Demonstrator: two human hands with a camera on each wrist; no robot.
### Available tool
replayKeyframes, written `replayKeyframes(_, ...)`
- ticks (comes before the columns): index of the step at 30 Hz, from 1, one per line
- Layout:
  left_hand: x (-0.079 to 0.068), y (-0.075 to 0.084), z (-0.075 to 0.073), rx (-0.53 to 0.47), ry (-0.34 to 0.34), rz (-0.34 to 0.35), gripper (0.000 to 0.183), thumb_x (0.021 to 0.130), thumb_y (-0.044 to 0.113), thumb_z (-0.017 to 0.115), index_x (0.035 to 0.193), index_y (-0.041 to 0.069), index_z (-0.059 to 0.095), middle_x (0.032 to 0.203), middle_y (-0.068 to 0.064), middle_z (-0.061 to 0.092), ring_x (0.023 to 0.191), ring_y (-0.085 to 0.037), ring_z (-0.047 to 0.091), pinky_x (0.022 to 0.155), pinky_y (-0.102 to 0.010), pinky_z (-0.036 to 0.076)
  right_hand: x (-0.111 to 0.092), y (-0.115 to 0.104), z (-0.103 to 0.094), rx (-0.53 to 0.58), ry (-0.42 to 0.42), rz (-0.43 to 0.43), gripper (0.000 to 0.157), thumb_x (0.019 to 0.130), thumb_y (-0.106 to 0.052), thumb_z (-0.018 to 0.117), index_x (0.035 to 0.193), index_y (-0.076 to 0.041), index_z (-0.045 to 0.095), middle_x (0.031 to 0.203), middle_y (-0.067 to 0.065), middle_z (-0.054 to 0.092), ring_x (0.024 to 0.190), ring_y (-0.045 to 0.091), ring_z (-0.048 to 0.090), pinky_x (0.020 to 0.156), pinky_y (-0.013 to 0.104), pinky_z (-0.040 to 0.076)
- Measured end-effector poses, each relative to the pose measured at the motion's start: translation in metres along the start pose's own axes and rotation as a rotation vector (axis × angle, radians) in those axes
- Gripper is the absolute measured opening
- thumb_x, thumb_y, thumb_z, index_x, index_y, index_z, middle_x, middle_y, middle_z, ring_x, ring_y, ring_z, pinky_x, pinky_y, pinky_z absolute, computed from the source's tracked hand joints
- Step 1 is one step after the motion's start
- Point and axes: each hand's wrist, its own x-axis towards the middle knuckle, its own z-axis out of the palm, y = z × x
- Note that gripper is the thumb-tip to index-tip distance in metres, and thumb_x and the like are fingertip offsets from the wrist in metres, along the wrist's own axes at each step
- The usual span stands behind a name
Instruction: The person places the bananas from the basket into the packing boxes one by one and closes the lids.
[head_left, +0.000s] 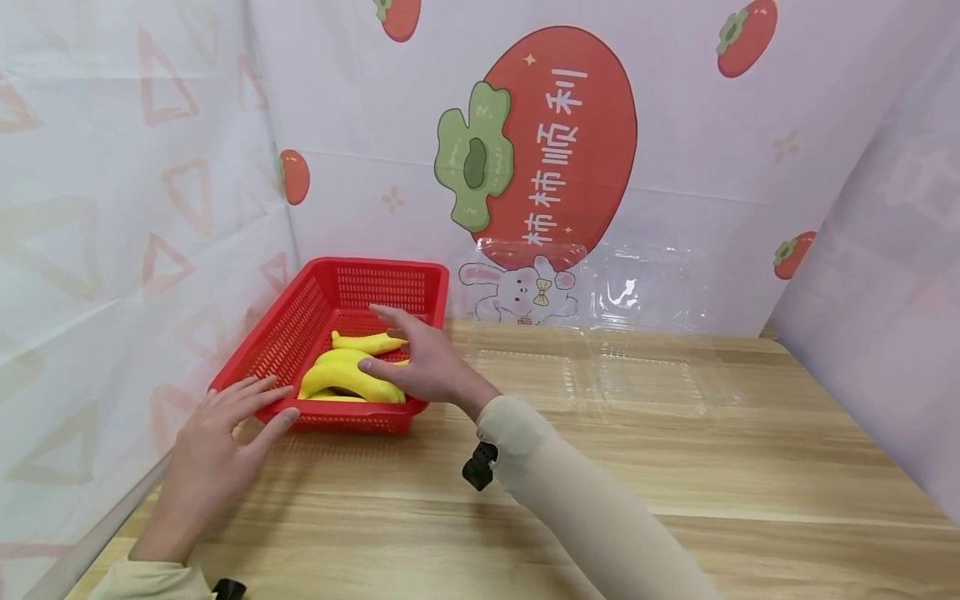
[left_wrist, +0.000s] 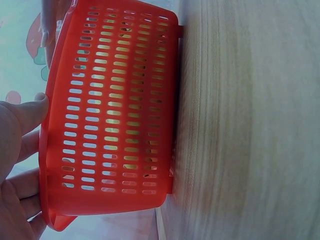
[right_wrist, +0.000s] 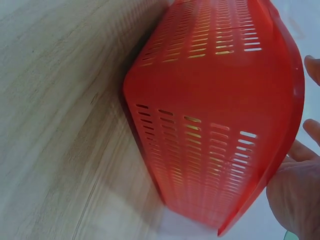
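Observation:
A red slotted plastic basket (head_left: pixel 437 292) stands at the left of the table, with several yellow bananas (head_left: pixel 348 377) lying in its near part. Over the basket's right side hovers my right hand (head_left: pixel 429 360), thumb and fingers spread apart above the bananas and holding nothing. My left hand (head_left: pixel 213 442) is at the near left corner of the basket, fingers extended along the rim. In the left wrist view, its thumb (left_wrist: pixel 31 111) is right at the basket's edge. The right wrist view catches the right hand (right_wrist: pixel 295 192) beside the rim, while the basket wall hides most of the bananas.
Two clear plastic clamshell boxes (head_left: pixel 648 367) sit side by side with lids raised at the back of the wooden table (head_left: pixel 465 533). A printed cloth backdrop (head_left: pixel 360 217) rises behind them, and cloth walls flank the left and right.

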Motion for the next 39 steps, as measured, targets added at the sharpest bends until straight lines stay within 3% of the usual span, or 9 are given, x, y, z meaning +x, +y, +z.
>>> replayKeyframes(8, 0.002, 0.002, 0.001, -0.004, 0.010, 0.003, 0.052, 0.095, 0.039, 0.080, 0.140, 0.014, 0.070, 0.147, -0.022, 0.064, 0.141, -0.047, 0.050, 0.107, -0.081, 0.041, 0.000, -0.001, 0.001, -0.079, 0.000, -0.020, 0.084, 0.092, -0.041, 0.080, 0.163, -0.040, 0.036, 0.166, -0.006, 0.046, 0.143, 0.021, 0.055, 0.096, 0.037, 0.064)
replayKeyframes(27, 0.003, 0.005, 0.001, 0.017, -0.024, -0.028, 0.052, 0.097, 0.044, 0.077, 0.140, 0.016, 0.070, 0.149, -0.022, 0.063, 0.142, -0.047, 0.048, 0.104, -0.082, 0.043, -0.001, 0.002, 0.001, -0.112, -0.036, -0.030, 0.085, 0.092, -0.041, 0.081, 0.164, -0.034, 0.036, 0.167, -0.005, 0.046, 0.148, 0.023, 0.052, 0.113, 0.048, 0.057)
replayKeyframes(34, 0.001, 0.002, 0.000, 0.010, -0.015, -0.029, 0.050, 0.096, 0.044, 0.077, 0.138, 0.017, 0.071, 0.148, -0.022, 0.063, 0.142, -0.047, 0.048, 0.105, -0.082, 0.042, 0.004, 0.000, 0.006, -0.217, -0.074, -0.037, 0.087, 0.093, -0.040, 0.081, 0.166, -0.033, 0.033, 0.166, -0.004, 0.047, 0.151, 0.022, 0.047, 0.119, 0.051, 0.051)
replayKeyframes(39, 0.001, 0.001, 0.001, -0.008, -0.005, -0.020, 0.047, 0.097, 0.044, 0.076, 0.136, 0.017, 0.073, 0.147, -0.021, 0.064, 0.143, -0.046, 0.048, 0.107, -0.082, 0.039, 0.007, -0.001, 0.010, -0.310, -0.104, -0.019, 0.089, 0.092, -0.040, 0.082, 0.166, -0.031, 0.033, 0.160, 0.001, 0.052, 0.146, 0.022, 0.051, 0.116, 0.046, 0.055)
